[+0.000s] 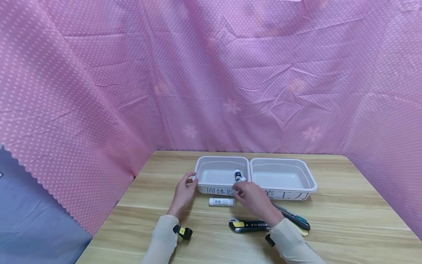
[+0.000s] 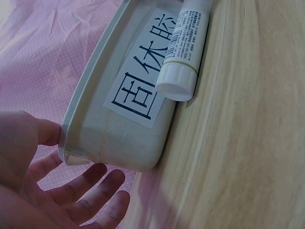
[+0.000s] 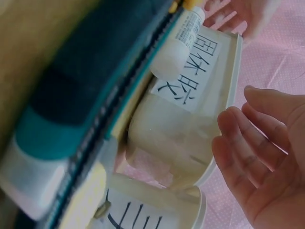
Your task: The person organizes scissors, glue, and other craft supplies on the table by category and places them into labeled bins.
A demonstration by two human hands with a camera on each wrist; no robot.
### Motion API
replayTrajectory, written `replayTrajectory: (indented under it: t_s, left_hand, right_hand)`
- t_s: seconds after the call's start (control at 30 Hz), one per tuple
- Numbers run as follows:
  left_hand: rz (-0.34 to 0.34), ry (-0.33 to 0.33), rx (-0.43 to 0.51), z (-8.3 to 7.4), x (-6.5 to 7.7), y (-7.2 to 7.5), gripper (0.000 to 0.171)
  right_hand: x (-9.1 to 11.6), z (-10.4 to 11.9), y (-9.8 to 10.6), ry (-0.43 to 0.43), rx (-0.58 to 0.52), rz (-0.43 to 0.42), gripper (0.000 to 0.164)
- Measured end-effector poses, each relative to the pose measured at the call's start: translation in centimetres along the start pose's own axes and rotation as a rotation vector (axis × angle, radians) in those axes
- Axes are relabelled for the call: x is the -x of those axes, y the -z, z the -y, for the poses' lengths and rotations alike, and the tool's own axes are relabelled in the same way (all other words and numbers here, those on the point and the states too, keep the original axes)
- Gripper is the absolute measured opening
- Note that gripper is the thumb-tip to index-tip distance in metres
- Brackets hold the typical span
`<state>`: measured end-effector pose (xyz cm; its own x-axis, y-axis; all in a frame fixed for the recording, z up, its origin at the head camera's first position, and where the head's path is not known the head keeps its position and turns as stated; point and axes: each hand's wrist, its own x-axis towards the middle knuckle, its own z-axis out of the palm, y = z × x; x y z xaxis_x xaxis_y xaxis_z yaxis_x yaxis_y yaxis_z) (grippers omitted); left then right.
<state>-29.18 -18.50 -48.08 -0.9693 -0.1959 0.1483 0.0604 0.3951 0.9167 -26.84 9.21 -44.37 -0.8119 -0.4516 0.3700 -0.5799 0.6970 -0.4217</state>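
My left hand (image 1: pixel 184 192) holds the left end of a white plastic bin (image 2: pixel 131 138), its thumb at the rim and fingers around the corner. Over that bin's front rim, near its right end, is my right hand (image 1: pixel 254 200); the right wrist view shows its fingers (image 3: pixel 243 162) loosely extended, with nothing in them. Inside the bin, just beyond these fingers, a glue stick (image 1: pixel 238 175) with a dark label lies beside another small white piece, partly hidden by the hand. A white glue stick (image 1: pixel 222 202) lies on the table before the bin's printed label (image 2: pixel 138 86).
A second white bin (image 1: pixel 310 179) with a printed label stands against the first one's right side. Near my right forearm lie a black-and-yellow utility knife (image 1: pixel 248 225), a dark utility knife with teal parts (image 1: pixel 298 221) and a yellow piece (image 1: pixel 302 231). Pink cloth (image 1: pixel 230 91) hangs behind the table.
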Motion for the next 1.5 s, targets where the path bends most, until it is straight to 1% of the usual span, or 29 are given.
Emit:
replayTrajectory:
  t_s: [0.07,0.2,0.43,0.53,0.77,0.97,1.1,1.23,1.37,1.5]
  left_hand:
    - [0.0,0.007,0.003,0.0,0.0,0.0,0.038]
    - [0.0,-0.003,0.002,0.0,0.0,0.0,0.038]
    - [-0.005,-0.013,-0.003,0.1,0.0,0.0,0.038]
    - [-0.005,-0.018,-0.01,0.2,0.0,-0.1,0.037]
    - [-0.002,-0.012,-0.012,0.0,0.1,-0.1,0.036]
    - [-0.001,0.001,-0.01,-0.1,0.1,0.0,0.038]
    - [-0.002,-0.003,-0.007,-0.1,0.1,0.0,0.038]
    - [-0.001,-0.007,-0.008,-0.1,0.1,0.0,0.038]
    - [0.0,0.007,-0.009,-0.1,0.2,0.0,0.037]
    - [0.006,0.005,-0.007,-0.2,0.2,0.1,0.038]
  right_hand:
    - [0.0,0.0,-0.2,0.021,0.014,0.011,0.02]
    - [0.1,0.1,-0.7,0.057,0.039,0.046,0.019]
    - [0.2,0.0,-1.4,0.061,0.066,0.138,0.017]
    - [0.3,-0.2,-1.6,0.079,0.069,0.162,0.018]
    - [0.8,-0.3,-1.8,0.112,0.056,0.188,0.021]
    - [0.8,-0.2,-1.7,0.13,0.058,0.239,0.019]
    - [0.8,-0.1,-1.5,0.152,0.067,0.231,0.02]
    - [0.8,-0.1,-1.6,0.153,0.082,0.229,0.024]
    - [0.9,-0.1,-1.6,0.121,0.062,0.269,0.026]
    - [1.0,0.1,-1.5,0.11,0.04,0.303,0.024]
